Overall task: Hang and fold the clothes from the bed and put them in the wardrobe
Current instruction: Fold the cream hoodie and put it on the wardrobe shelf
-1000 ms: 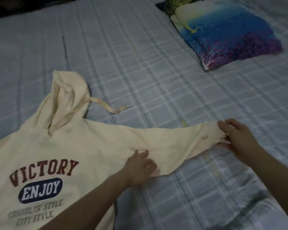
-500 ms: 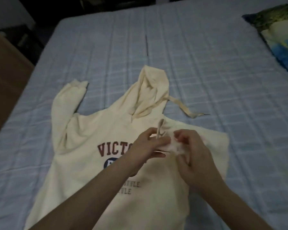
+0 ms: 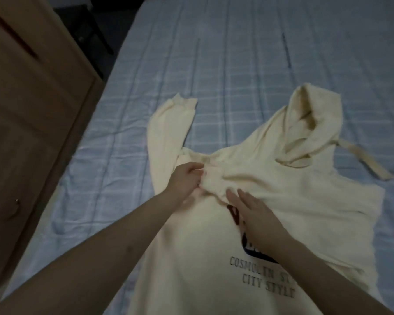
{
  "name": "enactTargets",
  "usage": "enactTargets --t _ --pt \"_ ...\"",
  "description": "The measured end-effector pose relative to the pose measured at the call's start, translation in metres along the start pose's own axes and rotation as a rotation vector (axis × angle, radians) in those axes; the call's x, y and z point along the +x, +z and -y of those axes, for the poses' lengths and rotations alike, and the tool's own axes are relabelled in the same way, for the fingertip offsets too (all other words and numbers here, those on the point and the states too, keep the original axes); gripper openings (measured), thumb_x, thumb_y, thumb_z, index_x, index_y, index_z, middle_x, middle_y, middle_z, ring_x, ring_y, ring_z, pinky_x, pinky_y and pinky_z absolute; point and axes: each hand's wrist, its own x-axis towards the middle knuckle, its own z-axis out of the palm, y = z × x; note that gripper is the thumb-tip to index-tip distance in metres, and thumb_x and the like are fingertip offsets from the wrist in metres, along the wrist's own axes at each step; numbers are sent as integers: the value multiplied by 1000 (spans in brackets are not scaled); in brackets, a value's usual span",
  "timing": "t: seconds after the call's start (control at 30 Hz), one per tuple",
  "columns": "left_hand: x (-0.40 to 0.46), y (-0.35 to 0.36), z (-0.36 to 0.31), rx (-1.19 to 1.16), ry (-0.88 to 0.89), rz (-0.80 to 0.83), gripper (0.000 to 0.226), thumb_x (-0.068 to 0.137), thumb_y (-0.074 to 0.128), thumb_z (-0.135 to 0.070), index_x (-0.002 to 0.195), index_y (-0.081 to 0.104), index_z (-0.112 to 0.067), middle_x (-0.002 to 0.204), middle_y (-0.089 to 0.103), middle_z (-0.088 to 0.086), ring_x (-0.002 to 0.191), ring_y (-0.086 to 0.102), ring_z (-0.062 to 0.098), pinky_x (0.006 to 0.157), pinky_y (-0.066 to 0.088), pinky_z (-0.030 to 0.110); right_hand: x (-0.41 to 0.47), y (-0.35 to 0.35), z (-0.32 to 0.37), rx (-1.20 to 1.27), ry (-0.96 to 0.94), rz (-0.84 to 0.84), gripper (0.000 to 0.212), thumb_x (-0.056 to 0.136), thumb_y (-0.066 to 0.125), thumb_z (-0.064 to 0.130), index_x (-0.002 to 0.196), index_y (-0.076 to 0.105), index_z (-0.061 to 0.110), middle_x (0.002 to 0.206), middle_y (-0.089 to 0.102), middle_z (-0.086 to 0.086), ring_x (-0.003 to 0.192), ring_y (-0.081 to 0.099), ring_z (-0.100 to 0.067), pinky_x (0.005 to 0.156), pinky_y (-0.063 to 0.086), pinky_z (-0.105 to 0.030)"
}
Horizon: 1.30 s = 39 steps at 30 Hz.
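Presently, one garment is under work on the bed [image 3: 248, 64], which carries a pale checked sheet. At far left stands a brown wooden panel [image 3: 27, 123] with a small metal fitting low down; it may be the wardrobe, but that cannot be confirmed from this view.

The hoodie [image 3: 282, 189], cream with dark lettering on the chest, lies face up across the near right of the bed. Its left sleeve [image 3: 168, 123] is not yet folded and runs away toward the far side, cuff uppermost. The hood [image 3: 314, 126] lies flat beyond the body, and a drawstring [image 3: 371, 164] trails off to the right on the sheet. The right sleeve [image 3: 271, 185] has been brought across the chest, and its end is bunched at the middle.

The left hand [image 3: 187, 180] has its fingers curled round that bunched cuff, gripping it. The right hand [image 3: 253, 208] lies just beside it with fingers straight and slack, resting on the chest over the lettering and holding nothing.

Assessment: folding of this hoodie is at an early stage. One sleeve is in, though untidy. Outstanding are the left sleeve, the hood, the lengthwise fold of the body, and transfer to the wardrobe. No other clothes or hangers are in view, so the remaining load cannot be judged.
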Motion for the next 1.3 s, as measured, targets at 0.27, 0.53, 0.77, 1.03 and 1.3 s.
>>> enactTargets --t 0.27,0.53,0.77,1.03,1.3 --pt "61 -51 37 752 345 -226 32 91 57 -34 115 49 -14 119 42 8 110 48 30 87 44 42 72 6 52 -231 210 -369 36 77 60 47 93 53 15 91 51 -7 82 52 -29 64 42 -40" --pt "104 -91 62 100 209 -175 39 90 68 -21 121 46 -14 95 58 -2 88 58 20 73 47 23 106 -15 62 51 90 -486 24 100 32 33 84 44 21 77 52 2 72 52 -19 60 40 -35" --pt "72 -150 129 -142 133 -595 53 82 62 0 129 40 -10 99 52 2 96 59 37 84 50 53 117 7 60 -14 354 -166 38 88 44 55 106 49 22 106 53 -2 101 53 -27 75 49 -38" --pt "90 -160 72 652 568 -383 77 58 60 -18 134 45 -18 135 39 6 120 36 26 97 28 39 122 -21 81 343 183 -523 27 101 38 34 80 45 19 77 50 4 71 49 -16 64 37 -36" --pt "138 -149 43 733 248 -176 48 84 70 -39 125 51 -23 117 55 2 113 52 29 90 46 41 148 21 104 127 201 -154 41 96 34 54 104 44 15 111 45 -6 105 42 -28 90 38 -43"
